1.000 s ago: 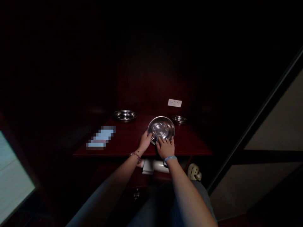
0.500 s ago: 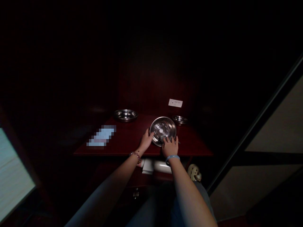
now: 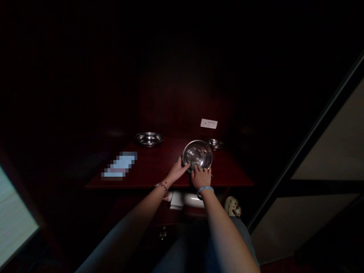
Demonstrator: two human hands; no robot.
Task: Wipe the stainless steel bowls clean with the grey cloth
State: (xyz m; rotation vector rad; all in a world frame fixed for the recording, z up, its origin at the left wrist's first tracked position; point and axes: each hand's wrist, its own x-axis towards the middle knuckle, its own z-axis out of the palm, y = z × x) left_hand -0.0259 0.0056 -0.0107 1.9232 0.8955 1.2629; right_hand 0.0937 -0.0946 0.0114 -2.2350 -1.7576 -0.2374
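Observation:
A shiny stainless-steel bowl (image 3: 196, 152) is tilted up above the red-brown desk, its inside facing me. My left hand (image 3: 178, 169) grips its left rim, thumb on the inner side. My right hand (image 3: 201, 176) reaches over the lower rim, its fingers bent against the inside wall. Under those fingers a bit of grey material, seemingly a cloth (image 3: 193, 165), shows; most of it is hidden by the hand.
On the desk (image 3: 159, 170), a wide steel dish (image 3: 149, 139) stands back left, and a smaller steel bowl (image 3: 215, 144) back right. A blurred-out flat item (image 3: 120, 165) lies at left. A white socket (image 3: 209, 123) is on the back wall. Below are white items (image 3: 176, 200) on a shelf.
The bowl has turned and tilted a little in my hands. My right fingers have shifted left along its inside, and my left thumb now reaches farther over the rim.

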